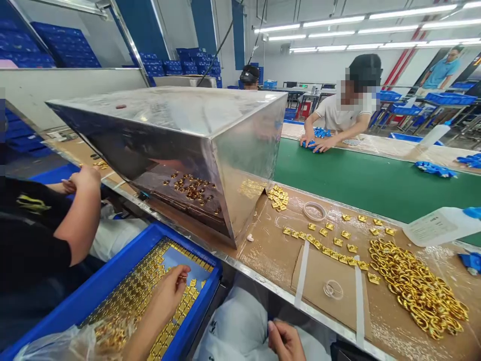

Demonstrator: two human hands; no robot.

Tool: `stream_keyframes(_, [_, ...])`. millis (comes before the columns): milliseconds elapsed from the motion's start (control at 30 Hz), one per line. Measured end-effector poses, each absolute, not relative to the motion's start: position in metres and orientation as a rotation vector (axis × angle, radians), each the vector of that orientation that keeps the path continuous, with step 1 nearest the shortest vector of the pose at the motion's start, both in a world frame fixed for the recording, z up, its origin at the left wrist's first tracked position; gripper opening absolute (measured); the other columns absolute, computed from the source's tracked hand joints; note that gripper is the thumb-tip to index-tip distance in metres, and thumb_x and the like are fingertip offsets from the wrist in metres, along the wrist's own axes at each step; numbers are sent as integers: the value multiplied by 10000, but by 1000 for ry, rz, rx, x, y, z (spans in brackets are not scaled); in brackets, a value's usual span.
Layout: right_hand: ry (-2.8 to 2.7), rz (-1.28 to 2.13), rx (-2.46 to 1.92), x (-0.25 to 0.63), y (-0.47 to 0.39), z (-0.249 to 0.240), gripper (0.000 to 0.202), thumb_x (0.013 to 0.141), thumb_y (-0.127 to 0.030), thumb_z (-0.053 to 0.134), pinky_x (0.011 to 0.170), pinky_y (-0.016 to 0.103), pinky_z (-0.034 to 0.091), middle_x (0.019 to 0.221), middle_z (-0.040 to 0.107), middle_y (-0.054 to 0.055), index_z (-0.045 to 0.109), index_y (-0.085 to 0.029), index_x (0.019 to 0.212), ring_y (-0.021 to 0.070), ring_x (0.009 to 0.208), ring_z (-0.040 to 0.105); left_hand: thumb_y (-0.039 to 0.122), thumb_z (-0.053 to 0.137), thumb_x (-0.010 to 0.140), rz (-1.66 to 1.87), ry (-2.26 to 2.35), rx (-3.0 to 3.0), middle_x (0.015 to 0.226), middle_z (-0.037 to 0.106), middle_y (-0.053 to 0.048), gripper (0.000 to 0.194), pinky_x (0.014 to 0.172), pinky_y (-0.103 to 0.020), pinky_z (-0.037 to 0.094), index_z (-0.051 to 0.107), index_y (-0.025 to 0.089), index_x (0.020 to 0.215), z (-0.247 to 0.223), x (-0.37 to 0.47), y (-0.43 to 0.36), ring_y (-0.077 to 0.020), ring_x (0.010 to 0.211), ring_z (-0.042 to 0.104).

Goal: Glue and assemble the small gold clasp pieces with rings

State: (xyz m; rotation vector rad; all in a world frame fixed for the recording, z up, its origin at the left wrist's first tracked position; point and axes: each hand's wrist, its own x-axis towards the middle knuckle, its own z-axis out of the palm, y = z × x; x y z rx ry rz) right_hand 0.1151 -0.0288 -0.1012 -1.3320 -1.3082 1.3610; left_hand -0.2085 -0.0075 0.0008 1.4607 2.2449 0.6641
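Note:
My left hand [173,290] is over the blue tray [210,283], its fingers curled together near the tray's pale blue bottom. Whatever its fingertips hold, if anything, is hidden. Rows of small square gold metal pieces [130,283] line the tray around it. A clear plastic bag [62,346] with loose gold pieces lies at the tray's near end. Low in front of my lap, my right hand [287,343] is closed with thumb and fingers pressed together. A small dark blue spot shows at its fingertips, too small to name.
A cardboard-covered bench [270,260] carries a row of gold pieces [330,252], a heap of gold rings [417,286], a tape roll [314,211] and a white bottle [436,225]. A large metal hood [244,155] stands left. Beyond the green belt [338,173], a co-worker [338,118] handles blue items.

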Motion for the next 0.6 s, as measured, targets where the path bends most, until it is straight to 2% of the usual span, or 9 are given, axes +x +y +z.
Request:
stream_keyframes(133, [-1300, 1382, -1211, 105, -21, -77, 675, 910, -780, 549, 503, 227, 375, 570, 535, 16, 585, -170, 624, 132, 501, 478, 252, 457, 846, 671, 1877, 1510, 930, 751, -61, 258, 798, -333, 569, 681, 219, 968, 27, -153, -13, -230, 835, 694])
stream_keyframes(233, [-1314, 1417, -1141, 104, -19, -62, 602, 930, -744, 561, 511, 227, 436, 690, 638, 57, 682, -163, 828, 149, 537, 552, 184, 491, 846, 635, 1643, 1573, 1020, 731, -58, 304, 831, -306, 560, 678, 233, 1081, 37, -111, -13, -199, 862, 679])
stream_keyframes(333, [-1467, 1336, -1084, 111, -22, -47, 592, 966, -709, 522, 524, 238, 453, 702, 649, 74, 711, -161, 847, 162, 562, 563, 99, 537, 799, 626, 1452, 1649, 1187, 663, -50, 456, 844, -271, 546, 628, 259, 1217, 43, -80, -11, -148, 849, 662])
stream_keyframes(400, [-1520, 1219, -1095, 118, -28, -35, 576, 985, -670, 518, 535, 237, 437, 663, 623, 60, 698, -163, 781, 158, 568, 539, 92, 585, 799, 581, 1307, 1704, 1156, 653, -38, 384, 853, -258, 532, 646, 243, 1146, 48, -65, -10, -137, 856, 654])
stream_keyframes(467, [-1495, 1175, -1124, 126, -36, -24, 556, 993, -643, 525, 546, 235, 427, 648, 601, 46, 681, -166, 754, 153, 577, 518, 110, 624, 824, 532, 1168, 1755, 1049, 663, -25, 219, 829, -245, 516, 665, 213, 1013, 54, -55, -8, -139, 865, 643])
stream_keyframes(600, [-1336, 1298, -1169, 140, -51, -8, 554, 960, -677, 564, 532, 233, 427, 656, 580, 34, 644, -169, 754, 142, 559, 502, 149, 645, 874, 531, 972, 1795, 917, 673, -22, 55, 770, -228, 495, 680, 185, 896, 60, -37, 1, -139, 837, 619])
